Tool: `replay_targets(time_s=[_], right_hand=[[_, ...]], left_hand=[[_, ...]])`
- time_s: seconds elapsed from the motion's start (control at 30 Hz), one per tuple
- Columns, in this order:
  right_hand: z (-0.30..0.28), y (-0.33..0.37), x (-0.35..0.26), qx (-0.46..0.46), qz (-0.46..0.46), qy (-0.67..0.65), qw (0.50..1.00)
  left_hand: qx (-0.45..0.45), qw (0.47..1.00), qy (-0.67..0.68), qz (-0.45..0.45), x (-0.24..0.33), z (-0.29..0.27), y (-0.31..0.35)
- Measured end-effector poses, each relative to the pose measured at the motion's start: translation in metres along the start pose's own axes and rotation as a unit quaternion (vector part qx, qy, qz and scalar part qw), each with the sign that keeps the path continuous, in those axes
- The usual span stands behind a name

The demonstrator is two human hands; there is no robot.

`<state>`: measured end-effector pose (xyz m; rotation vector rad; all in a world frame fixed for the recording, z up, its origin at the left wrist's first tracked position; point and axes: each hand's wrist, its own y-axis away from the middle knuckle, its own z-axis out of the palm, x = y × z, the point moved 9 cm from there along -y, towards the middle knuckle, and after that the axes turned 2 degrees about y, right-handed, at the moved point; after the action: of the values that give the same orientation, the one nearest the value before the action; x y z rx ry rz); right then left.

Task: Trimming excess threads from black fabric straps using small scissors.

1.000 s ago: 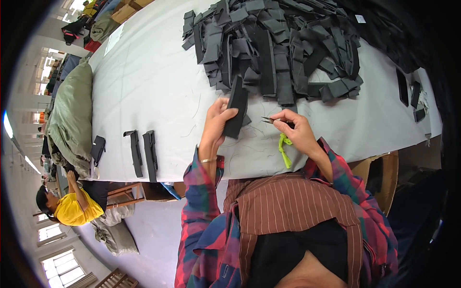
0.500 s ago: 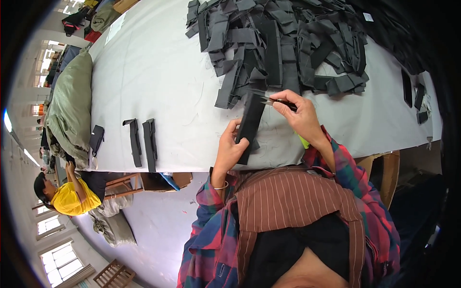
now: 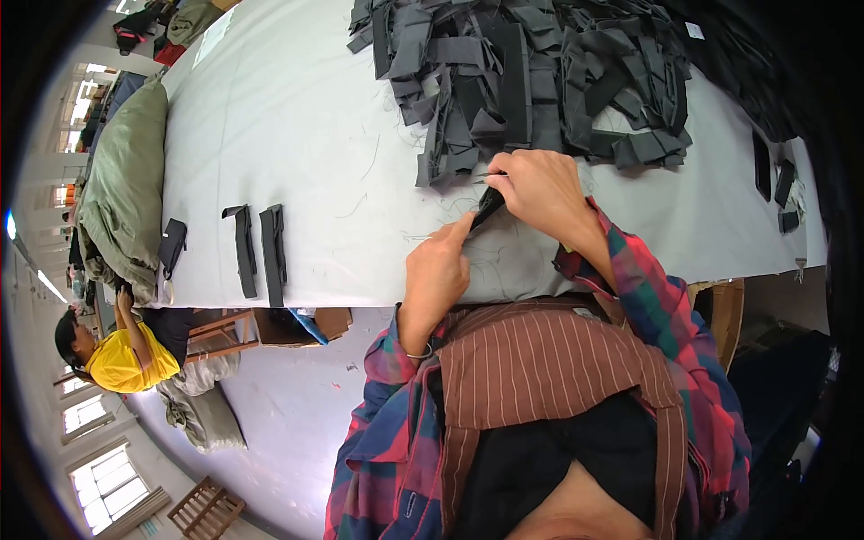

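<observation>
Pinching left hand (image 3: pixel 436 274): near end of black fabric strip (image 3: pixel 488 209), before the strip pile (image 3: pixel 540 81), presumably steadying it.
Right hand (image 3: pixel 543 187): curled over strip's pile-side end; exact grip hidden, cannot tell.

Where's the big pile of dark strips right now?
In the head view, the pile of dark strips is near the top, a little right of the middle, on the pale table, just beyond the right hand.

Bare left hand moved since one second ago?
Yes: left hand moved right and downward in view, judged against the two narrow black fabric strips lying leftward.
</observation>
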<state>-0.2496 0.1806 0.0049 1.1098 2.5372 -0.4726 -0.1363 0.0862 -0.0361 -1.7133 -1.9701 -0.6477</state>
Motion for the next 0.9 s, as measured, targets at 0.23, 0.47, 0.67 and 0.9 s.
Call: replay_targets(time_s=[0.23, 0.47, 0.67, 0.9], right_hand=[[0.032, -0.012, 0.020, -0.116, 0.068, 0.037, 0.990], [0.034, -0.013, 0.027, -0.147, 0.083, -0.054, 0.984], [0.030, -0.002, 0.035, -0.112, 0.103, -0.161, 0.975], [0.034, -0.001, 0.033, -0.139, 0.099, -0.141, 0.975]], left_hand=[[-0.014, 1.000, -0.009, 0.015, 0.006, 0.009, 0.001], [0.002, 1.000, -0.011, 0.028, 0.009, 0.010, 0.003], [0.011, 0.999, 0.007, 0.031, 0.008, 0.015, 0.002], [0.009, 0.999, -0.018, 0.037, 0.010, 0.020, 0.001]])
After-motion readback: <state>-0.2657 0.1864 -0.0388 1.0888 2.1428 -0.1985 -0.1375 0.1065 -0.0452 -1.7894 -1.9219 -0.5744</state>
